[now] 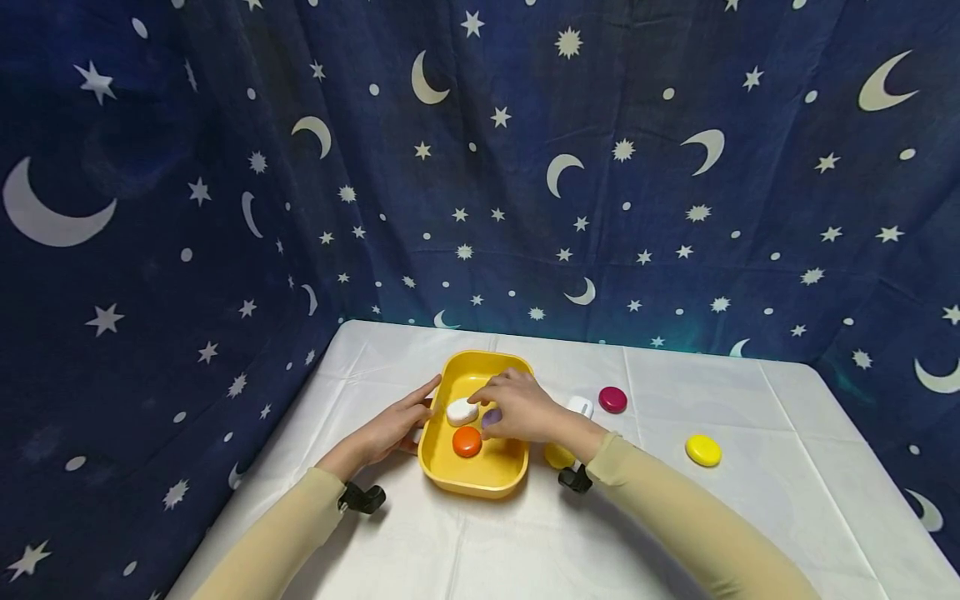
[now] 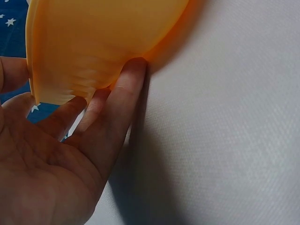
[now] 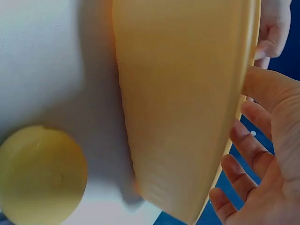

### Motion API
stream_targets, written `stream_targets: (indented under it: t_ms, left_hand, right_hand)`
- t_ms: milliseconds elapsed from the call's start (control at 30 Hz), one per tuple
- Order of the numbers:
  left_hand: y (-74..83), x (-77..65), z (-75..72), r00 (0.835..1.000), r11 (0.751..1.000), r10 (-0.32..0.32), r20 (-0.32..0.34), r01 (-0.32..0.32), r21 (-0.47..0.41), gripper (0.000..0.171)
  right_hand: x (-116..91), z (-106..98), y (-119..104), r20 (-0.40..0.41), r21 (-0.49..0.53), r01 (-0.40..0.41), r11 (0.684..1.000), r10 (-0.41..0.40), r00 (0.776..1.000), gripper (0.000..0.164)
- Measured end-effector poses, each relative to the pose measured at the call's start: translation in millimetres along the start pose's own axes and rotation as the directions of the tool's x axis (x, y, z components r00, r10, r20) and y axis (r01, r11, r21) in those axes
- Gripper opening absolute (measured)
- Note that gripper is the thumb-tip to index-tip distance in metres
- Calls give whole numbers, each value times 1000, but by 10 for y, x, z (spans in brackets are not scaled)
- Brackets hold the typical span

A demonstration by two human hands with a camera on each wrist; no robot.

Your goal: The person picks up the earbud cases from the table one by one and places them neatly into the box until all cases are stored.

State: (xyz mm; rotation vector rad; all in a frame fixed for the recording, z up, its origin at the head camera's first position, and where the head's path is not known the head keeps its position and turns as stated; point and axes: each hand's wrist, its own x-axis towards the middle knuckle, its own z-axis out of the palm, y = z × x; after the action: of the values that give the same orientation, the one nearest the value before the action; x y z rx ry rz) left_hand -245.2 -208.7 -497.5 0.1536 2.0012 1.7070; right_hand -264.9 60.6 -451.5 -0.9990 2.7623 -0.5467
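Observation:
A yellow rectangular tray [image 1: 472,486] stands on the white-covered table. In it lie an orange round disc [image 1: 467,442] and a white rounded piece [image 1: 462,412]. My left hand [image 1: 393,425] rests against the tray's left wall from outside, with fairly straight fingers; in the left wrist view the fingertips touch the outer wall near the base and the rim. Reaching over the right rim, my right hand [image 1: 517,407] pinches a purple disc [image 1: 491,417] inside the tray, beside the orange disc. The fingers partly cover it, and the tray wall hides it in the right wrist view.
Right of the tray, a yellow disc [image 1: 558,456] lies under my right wrist, with a white piece [image 1: 580,407] partly hidden behind the forearm. Further right are a dark red disc [image 1: 612,400] and another yellow disc [image 1: 703,450]. A blue star-patterned curtain [image 1: 517,183] hangs behind.

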Motion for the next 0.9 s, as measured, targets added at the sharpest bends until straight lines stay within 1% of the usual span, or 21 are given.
stream_targets:
  t_ms: [133,233,400,633,800,900]
  left_hand:
    - [22,7,7,1000,1000,6,1,-6,2,70]
    - [34,12,8,1000,1000,7,0,-7,8,69]
    - [10,10,-3,1000,1000,3,-8,-2,16,70]
    - [-22,-13,23,1000,1000,1,-15,0,24,69]
    - [-14,-14,19,1000,999,4,-19,-3,36,68]
    - [-19,-6,17,1000,999,11,-21,-10,39,68]
  right_hand:
    - [-63,-85,33,-15,25,-13,1000,14,1000,53]
    - [-115,-135,69,-33,25,-21,999,22,999,54]
    - [-245,-200,167,-89,28,-36,999,39,995,54]
    - [-556,-401,306,-149,65,-124,990,132,980,55]
    - [-818,-532,521,-213,96,-128,987,146,966,57]
    - [-977,-590,655,-260,108,-133,985,157,953,56]
